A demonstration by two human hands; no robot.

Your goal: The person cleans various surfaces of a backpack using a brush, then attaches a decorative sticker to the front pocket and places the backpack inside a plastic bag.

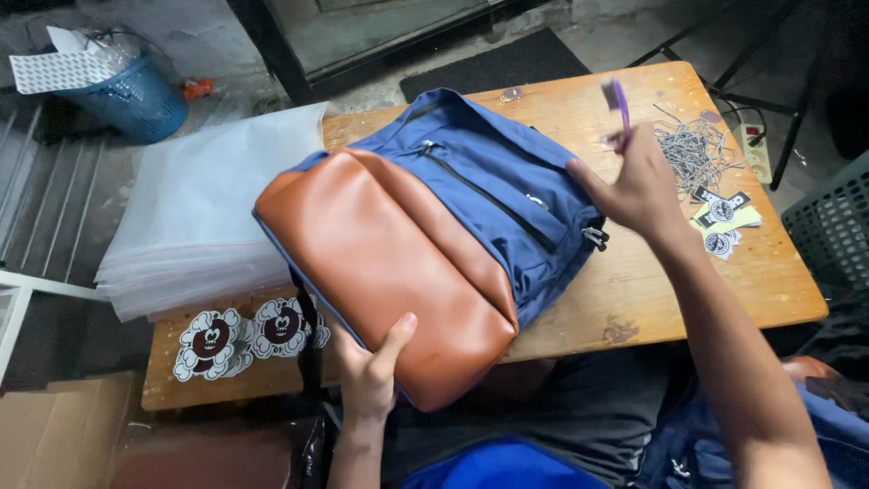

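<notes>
A blue backpack (489, 172) with a brown leather bottom and front panel (380, 263) lies across a wooden table (634, 290). My left hand (369, 371) grips the brown end at the table's near edge, thumb on top. My right hand (638, 186) rests against the backpack's blue side near a zipper pull (595, 237) and holds a small purple tool (619, 101) upright between its fingers.
A stack of clear plastic bags (199, 208) lies on the table's left. Round cartoon stickers (240, 340) sit at the near left edge. Grey strings (692, 149) and paper tags (724, 222) lie at the right. A blue basket (131, 95) stands on the floor.
</notes>
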